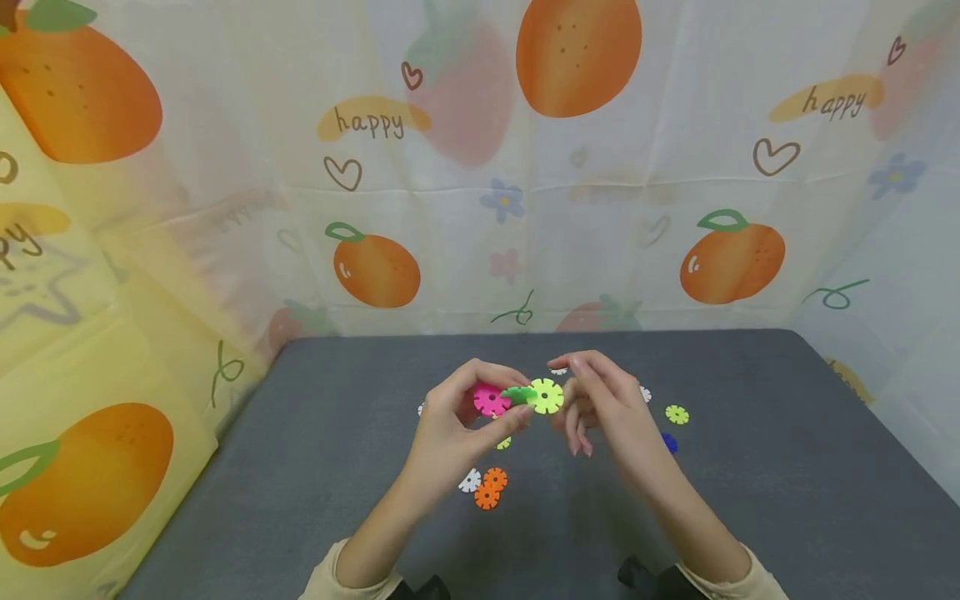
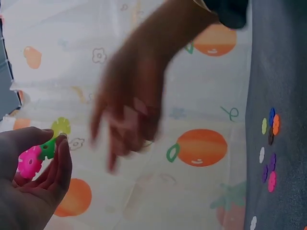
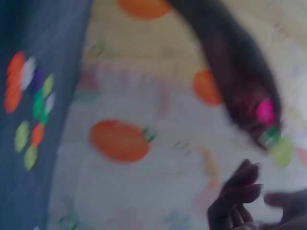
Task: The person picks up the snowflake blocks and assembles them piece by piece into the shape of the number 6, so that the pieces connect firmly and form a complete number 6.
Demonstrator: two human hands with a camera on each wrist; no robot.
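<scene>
Held discs (image 1: 518, 395) sit between the left hand's (image 1: 453, 417) thumb and fingers, right hand (image 1: 609, 398) just to their right. Loose discs (image 1: 677, 415) lie on the table (image 1: 780, 492) right of the right hand (some nearer than the left), cloth (image 1: 450, 242) behind.

A screened-off play or craft corner; whether it belongs to a home or a studio cannot be told. Pale fabric (image 1: 450, 258) printed with oranges, strawberries, hearts and "happy" hangs around 3 sides of a dark grey worktop (image 1: 300, 433) bearing bright, notched toy discs (image 1: 677, 415).
</scene>
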